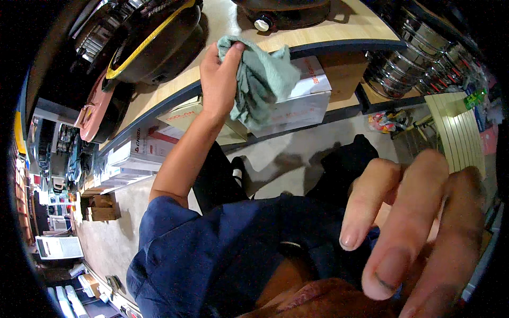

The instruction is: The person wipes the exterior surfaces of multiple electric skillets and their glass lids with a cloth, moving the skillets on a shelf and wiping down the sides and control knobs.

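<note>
My left hand [219,79] is closed on a crumpled pale green cloth [265,77], with the thumb on top. The cloth hangs down past the front edge of a light wooden shelf [352,24], in front of a white box [302,108]. Very near the camera, at the lower right, is my right hand [411,228]. Its fingers are apart and bent downward, and no object shows in them. Part of that palm is hidden behind the fingers.
A black pan with a yellow rim [154,47], a pink pot [94,108] and a dark round appliance [289,13] sit on the shelf. Cartons [135,151] stand below. Stacked steel containers [395,63] and a slatted pale stool [450,127] are at the right.
</note>
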Tool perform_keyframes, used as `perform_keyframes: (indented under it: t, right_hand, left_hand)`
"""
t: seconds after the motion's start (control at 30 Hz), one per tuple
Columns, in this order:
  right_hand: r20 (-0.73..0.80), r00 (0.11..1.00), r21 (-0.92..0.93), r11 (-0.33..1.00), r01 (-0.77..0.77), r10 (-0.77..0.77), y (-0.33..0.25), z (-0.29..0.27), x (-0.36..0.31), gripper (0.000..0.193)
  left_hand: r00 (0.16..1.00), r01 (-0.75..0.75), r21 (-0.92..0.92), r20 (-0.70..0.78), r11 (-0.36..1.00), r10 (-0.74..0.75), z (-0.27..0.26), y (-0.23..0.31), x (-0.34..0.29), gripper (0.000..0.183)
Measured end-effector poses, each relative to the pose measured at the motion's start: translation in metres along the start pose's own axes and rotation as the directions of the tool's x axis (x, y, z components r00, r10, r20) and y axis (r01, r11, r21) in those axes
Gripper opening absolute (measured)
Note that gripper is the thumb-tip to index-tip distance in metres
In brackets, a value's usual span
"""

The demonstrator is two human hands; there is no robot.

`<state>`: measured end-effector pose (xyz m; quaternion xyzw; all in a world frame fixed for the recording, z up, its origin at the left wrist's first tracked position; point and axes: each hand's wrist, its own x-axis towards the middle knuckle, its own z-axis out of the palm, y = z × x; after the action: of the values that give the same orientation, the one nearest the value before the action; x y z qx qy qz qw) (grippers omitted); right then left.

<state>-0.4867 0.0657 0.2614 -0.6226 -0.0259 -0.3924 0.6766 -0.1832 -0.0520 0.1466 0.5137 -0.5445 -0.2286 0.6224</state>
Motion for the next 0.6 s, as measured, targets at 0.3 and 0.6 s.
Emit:
perform_keyframes:
  t: [0.3,0.6]
  right_hand:
    - [-0.250,0.968,0.145,0.989,0.018,0.019,0.009,0.022,-0.010,0.022]
    - [-0.101,0.869,-0.787,0.573,0.228,-0.484,0.104,-0.057,0.066,0.064]
  left_hand:
    - [0.972,0.225,-0.307,0.134,0.925,-0.192,0.011,0.019,-0.021,0.018]
    - [0.958,0.280,-0.512,0.206,0.812,-0.201,-0.007,0.029,-0.027,0.030]
